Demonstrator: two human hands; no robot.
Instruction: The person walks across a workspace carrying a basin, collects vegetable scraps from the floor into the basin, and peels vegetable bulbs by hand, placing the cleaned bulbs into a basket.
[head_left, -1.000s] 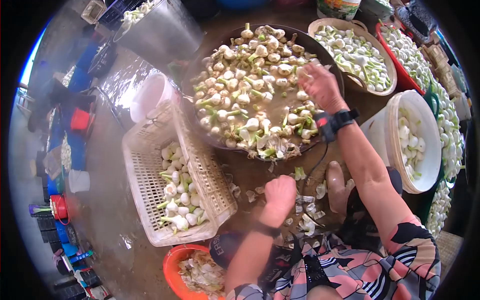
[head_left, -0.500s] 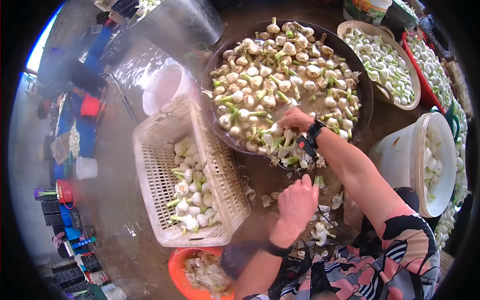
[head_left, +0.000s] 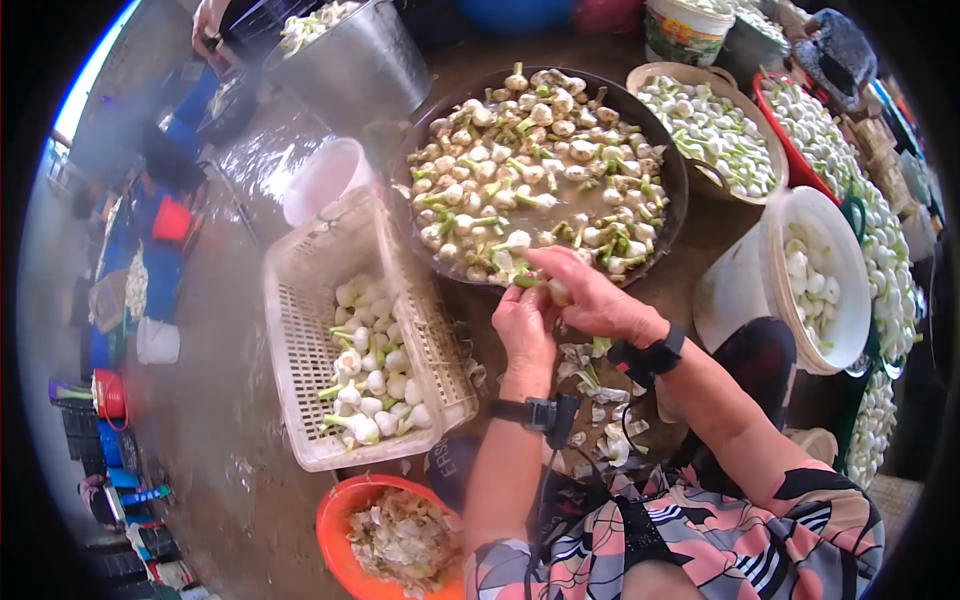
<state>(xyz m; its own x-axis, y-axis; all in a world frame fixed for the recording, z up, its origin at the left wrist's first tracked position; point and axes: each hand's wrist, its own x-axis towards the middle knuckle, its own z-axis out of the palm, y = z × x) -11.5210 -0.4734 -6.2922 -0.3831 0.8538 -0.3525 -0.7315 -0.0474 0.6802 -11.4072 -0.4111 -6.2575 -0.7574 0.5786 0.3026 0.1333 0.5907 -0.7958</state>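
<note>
Over the near rim of a large dark tub (head_left: 672, 215), my two hands are together on one garlic bulb (head_left: 558, 292) with a green stem. My left hand (head_left: 525, 325) is closed near the stem end. My right hand (head_left: 600, 298) is curled around the bulb from the right, hiding part of it. Muddy garlic bulbs (head_left: 545, 120) and murky water fill the tub. Left of my hands, a white plastic crate (head_left: 290, 375) holds cleaner white garlic bulbs (head_left: 375, 385). Peeled skins (head_left: 600, 390) lie on the ground below my hands.
An orange basin (head_left: 335, 535) of garlic skins stands at the lower left. A pink-white bucket (head_left: 325, 180) and a metal drum (head_left: 350, 75) stand beyond the crate. On the right are a white bucket (head_left: 740, 280), a beige basin (head_left: 700, 180) and a red basin (head_left: 800, 175), all with garlic.
My right hand has drawn back from the tub's contents toward me. My left hand has risen to meet it, and a garlic bulb is now between them. The view has shifted slightly.
</note>
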